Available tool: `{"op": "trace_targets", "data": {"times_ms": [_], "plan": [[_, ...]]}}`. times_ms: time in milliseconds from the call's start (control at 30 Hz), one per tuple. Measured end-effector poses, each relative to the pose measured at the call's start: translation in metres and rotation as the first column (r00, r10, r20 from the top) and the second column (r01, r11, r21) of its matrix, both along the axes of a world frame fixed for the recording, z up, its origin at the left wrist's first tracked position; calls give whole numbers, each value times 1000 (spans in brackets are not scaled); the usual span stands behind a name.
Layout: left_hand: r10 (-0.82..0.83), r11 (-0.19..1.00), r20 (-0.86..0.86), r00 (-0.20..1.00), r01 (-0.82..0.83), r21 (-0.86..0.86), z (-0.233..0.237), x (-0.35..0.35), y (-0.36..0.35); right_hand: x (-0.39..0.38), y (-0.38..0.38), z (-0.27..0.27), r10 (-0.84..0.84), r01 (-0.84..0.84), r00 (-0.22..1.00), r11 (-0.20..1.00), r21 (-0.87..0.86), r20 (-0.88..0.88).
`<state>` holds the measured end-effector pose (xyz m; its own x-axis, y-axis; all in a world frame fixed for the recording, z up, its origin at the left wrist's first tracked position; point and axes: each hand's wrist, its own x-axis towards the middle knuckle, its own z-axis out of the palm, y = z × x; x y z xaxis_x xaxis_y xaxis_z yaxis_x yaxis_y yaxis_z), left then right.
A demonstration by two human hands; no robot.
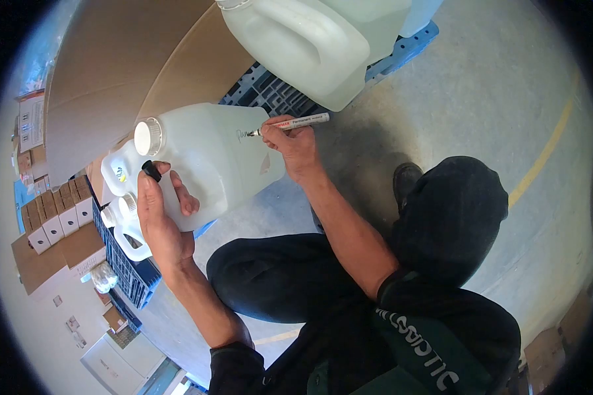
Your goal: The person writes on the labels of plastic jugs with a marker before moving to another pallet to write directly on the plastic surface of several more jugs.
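Note:
A translucent white plastic jug [204, 141] with a white screw cap [148, 136] is in front of me, tilted in this view. My right hand [292, 148] grips a permanent marker [303, 122], its dark tip at the jug's side beside some handwritten letters [242, 133]. My left hand [165, 210] pinches a black marker cap [151, 170] between thumb and forefinger. The other left fingers wrap around the jug's handle area, partly hidden.
Another large jug [303, 49] stands above on a dark pallet [270, 92], near a blue pallet edge [408, 52]. Smaller white jugs [130, 240] and a big cardboard sheet [112, 79] are at left. Boxes [53, 214] are stacked beyond; a yellow line [550, 148] crosses the floor.

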<state>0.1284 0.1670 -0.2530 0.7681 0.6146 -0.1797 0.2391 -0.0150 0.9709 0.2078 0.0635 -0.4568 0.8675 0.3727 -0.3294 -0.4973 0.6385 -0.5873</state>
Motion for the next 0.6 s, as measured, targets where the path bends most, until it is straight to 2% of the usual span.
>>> {"op": "trace_targets", "data": {"times_ms": [333,400,500,600], "plan": [[19,1000,-8,1000,-19,-2,1,1,-1,-1,0,-7,12,-12,1000,1000,-4,-22],[18,1000,-10,1000,-18,2,0,1,-1,-1,1,-6,-19,23,998,998,61,-67],[16,1000,-1,1000,-16,5,0,1,-1,-1,1,-1,-47,52,989,998,33,-142],[9,1000,-2,1000,-9,11,0,1,-1,-2,2,-4,-27,34,995,997,65,-93]]}}
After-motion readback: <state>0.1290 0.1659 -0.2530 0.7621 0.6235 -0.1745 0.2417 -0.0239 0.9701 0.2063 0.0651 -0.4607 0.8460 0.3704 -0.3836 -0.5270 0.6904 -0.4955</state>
